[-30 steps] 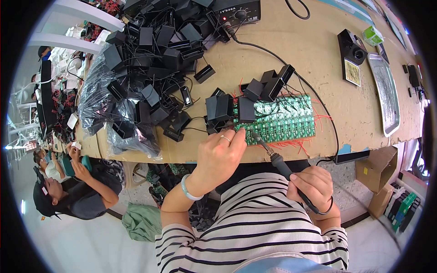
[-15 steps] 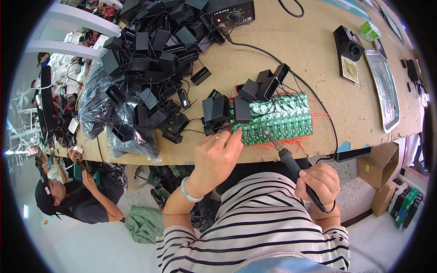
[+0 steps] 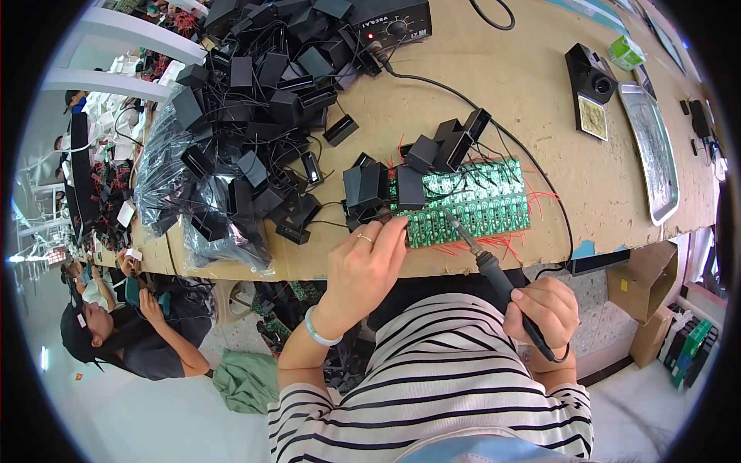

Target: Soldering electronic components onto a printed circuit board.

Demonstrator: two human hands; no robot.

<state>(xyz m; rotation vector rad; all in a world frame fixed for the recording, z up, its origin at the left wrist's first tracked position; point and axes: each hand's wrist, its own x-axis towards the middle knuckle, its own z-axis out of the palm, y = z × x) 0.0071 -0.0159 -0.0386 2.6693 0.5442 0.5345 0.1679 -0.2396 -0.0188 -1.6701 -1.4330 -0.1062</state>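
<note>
In my right hand (image 3: 546, 315) is a soldering iron (image 3: 495, 275), gripped by its dark handle. Its metal tip points up and left, at or just over the green circuit board panel (image 3: 502, 221); contact cannot be made out. My left hand (image 3: 364, 266) is closed at the panel's near left corner, thumb and fingers pinched together. Whatever lies between those fingertips is too small or hidden to name. Black plastic housings (image 3: 373, 185) with thin black wires rest against the panel's left and far edges. Red wires (image 3: 502, 242) stick out from under the panel.
A big heap of black housings (image 3: 284, 106) partly covers a clear plastic bag (image 3: 162, 185) at the left. Behind stands the soldering station (image 3: 405, 21), its cable curving right of the panel. A black stand (image 3: 590, 73) and metal tray (image 3: 651, 154) lie at right. Another person (image 3: 147, 332) sits at left.
My left hand has shifted slightly left, its fingertips still at the panel corner. The soldering iron has moved very slightly to the right. The housings and panel look unmoved.
</note>
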